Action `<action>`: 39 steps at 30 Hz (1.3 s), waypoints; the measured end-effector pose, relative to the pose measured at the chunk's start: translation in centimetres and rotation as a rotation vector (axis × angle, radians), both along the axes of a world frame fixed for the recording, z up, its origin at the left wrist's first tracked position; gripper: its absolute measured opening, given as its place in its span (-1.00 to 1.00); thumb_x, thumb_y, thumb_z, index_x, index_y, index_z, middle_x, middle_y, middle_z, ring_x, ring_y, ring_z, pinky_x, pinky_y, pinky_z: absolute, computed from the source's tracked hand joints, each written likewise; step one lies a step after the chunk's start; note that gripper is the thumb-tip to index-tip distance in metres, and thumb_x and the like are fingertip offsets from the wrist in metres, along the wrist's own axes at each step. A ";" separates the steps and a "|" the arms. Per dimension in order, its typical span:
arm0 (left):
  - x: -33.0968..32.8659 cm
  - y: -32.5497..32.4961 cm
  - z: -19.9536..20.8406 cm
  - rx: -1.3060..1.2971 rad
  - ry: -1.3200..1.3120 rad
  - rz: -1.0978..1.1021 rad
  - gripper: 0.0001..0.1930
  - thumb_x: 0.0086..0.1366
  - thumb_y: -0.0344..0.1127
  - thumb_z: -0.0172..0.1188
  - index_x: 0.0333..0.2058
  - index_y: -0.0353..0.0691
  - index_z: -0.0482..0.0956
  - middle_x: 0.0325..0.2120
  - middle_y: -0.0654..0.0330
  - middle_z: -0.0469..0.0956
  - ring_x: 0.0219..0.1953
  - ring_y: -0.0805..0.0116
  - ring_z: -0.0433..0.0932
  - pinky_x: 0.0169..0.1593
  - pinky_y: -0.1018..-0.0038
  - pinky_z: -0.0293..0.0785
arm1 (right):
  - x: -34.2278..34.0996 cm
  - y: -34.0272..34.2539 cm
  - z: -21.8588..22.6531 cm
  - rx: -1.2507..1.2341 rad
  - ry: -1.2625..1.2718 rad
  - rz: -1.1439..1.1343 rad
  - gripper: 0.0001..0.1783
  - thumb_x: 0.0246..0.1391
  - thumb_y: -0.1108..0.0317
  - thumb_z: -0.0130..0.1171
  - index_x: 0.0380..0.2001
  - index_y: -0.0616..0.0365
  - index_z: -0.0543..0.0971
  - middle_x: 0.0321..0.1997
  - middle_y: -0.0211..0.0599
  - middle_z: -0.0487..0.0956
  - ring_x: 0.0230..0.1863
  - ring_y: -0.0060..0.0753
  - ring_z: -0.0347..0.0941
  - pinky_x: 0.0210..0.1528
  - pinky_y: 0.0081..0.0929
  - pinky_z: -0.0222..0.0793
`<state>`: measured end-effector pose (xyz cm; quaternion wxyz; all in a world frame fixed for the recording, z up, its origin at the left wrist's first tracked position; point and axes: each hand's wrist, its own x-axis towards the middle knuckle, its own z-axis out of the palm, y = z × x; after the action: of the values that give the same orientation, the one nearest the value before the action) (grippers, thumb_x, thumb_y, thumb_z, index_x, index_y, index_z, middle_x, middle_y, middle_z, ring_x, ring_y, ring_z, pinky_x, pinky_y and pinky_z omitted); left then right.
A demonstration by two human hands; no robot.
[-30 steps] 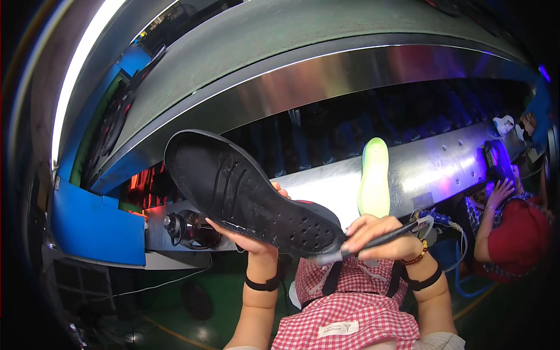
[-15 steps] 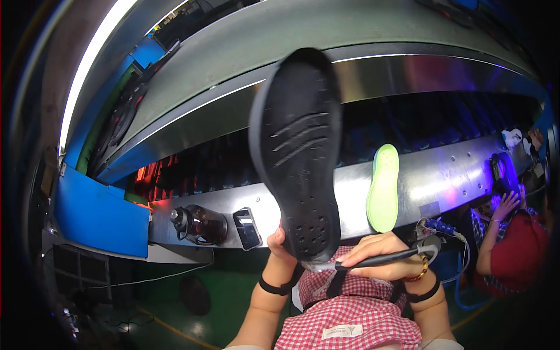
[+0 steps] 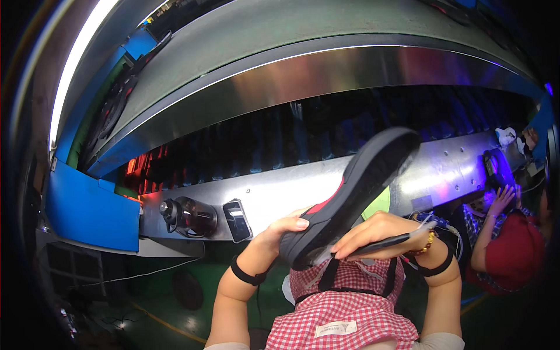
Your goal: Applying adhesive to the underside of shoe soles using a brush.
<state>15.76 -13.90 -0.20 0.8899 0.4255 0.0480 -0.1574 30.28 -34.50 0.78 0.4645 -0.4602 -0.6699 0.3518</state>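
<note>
A black shoe sole (image 3: 356,195) is tilted in the air before me, its heel low and near, its toe up and to the right. Red shows along its left edge. My left hand (image 3: 277,233) grips the heel end, thumb on the side wall. My right hand (image 3: 388,232) is closed round a slim tool with a black handle (image 3: 389,241); its pale tip is at the heel, where I cannot make out contact. Behind the sole, a lime-green insole (image 3: 379,202) lies on the metal ledge, mostly hidden.
On the metal ledge (image 3: 274,189) a phone (image 3: 236,220) and a dark bottle (image 3: 189,217) stand to the left. Beyond runs a conveyor (image 3: 262,49). A cable connector (image 3: 434,220) is close to my right wrist. At the far right a person in red (image 3: 513,248) handles a dark shoe.
The sole has swung from nearly upright to a rightward lean, its toe now lower and its side showing. It covers most of the insole. The tool has stayed at the heel.
</note>
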 end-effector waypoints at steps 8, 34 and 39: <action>-1.3 -2.1 4.6 0.172 0.309 0.093 -0.36 0.19 -0.13 0.05 0.18 -0.42 0.30 0.03 -0.02 0.49 0.01 0.30 0.51 0.14 0.48 0.36 | 1.2 -0.6 0.7 -0.010 -0.100 0.014 -0.75 0.02 0.43 0.23 -0.17 0.15 0.61 -0.06 -0.17 0.62 -0.05 -0.15 0.57 -0.09 -0.37 0.51; -5.5 1.0 -1.1 -0.074 0.453 0.507 -0.48 0.27 -0.06 0.07 0.02 -0.42 0.47 -0.05 0.01 0.54 -0.05 0.33 0.52 0.11 0.53 0.34 | 2.2 -3.3 -0.7 0.064 0.113 -0.256 -0.74 -0.06 0.58 0.28 -0.21 0.27 0.64 -0.08 -0.06 0.62 -0.02 -0.14 0.58 0.05 -0.36 0.49; -6.9 1.9 -1.1 -0.093 0.269 0.435 -0.37 0.33 0.06 -0.06 0.10 -0.44 0.41 0.04 -0.05 0.48 0.06 0.26 0.46 0.19 0.45 0.29 | 1.3 -3.1 -0.8 -0.012 0.043 -0.223 -0.76 -0.03 0.50 0.31 -0.22 0.18 0.65 -0.12 -0.15 0.65 -0.08 -0.23 0.60 0.00 -0.45 0.51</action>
<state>8.83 -12.03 -1.34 0.9070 0.3389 0.2491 -0.0197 31.56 -37.64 0.02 0.5123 -0.5271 -0.6023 0.3114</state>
